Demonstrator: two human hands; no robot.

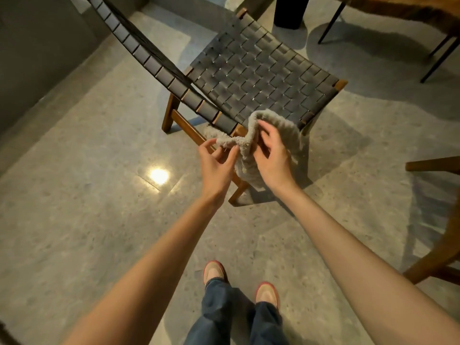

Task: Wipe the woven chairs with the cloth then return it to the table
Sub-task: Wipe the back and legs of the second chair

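— Being held where, the cloth (275, 135)?
— It is being held up in the air by both hands, just in front of the near corner of the woven chair (261, 70), over its wooden frame. The table (403, 11) is being seen only at the top right, well apart from it.
— And how are the fingers being used?
— One bunched edge is being pinched between the thumb and fingertips of the left hand (216, 166). The fold beside it is being gripped by the curled fingers of the right hand (272, 156), with the rest hanging down behind that hand.
— Anything else?
— A bright glare (159, 176) is being reflected on the grey floor (94, 220).
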